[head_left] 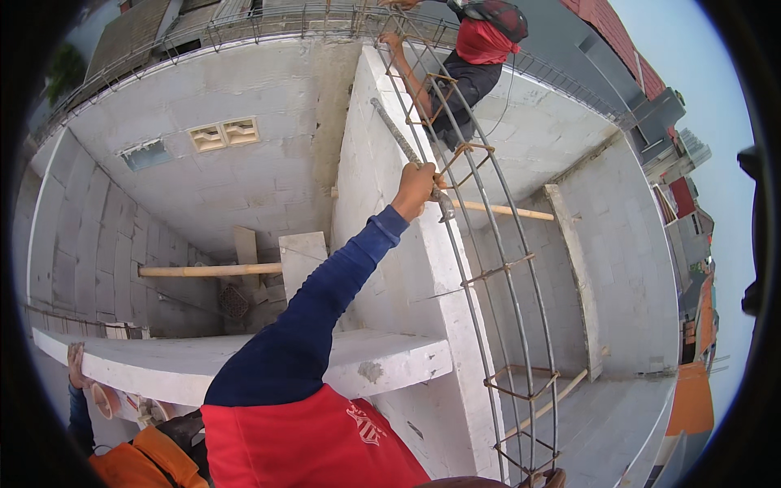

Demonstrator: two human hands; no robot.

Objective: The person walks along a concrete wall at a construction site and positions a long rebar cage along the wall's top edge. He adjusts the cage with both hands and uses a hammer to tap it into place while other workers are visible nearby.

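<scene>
My left hand, in a navy sleeve, is closed around a short ribbed steel bar. The bar's bent end points down beside a long rebar cage, and its other end reaches up over the white block wall. The cage has long steel rods joined by rusty square ties and slants along the wall top. At the lower edge, my right hand is mostly cut off, its fingers curled at the near end of the cage.
A co-worker in red and dark clothes grasps the cage's far end. Another person in orange, lower left, rests a hand on a white wall. Deep rooms drop away on both sides, crossed by bamboo poles.
</scene>
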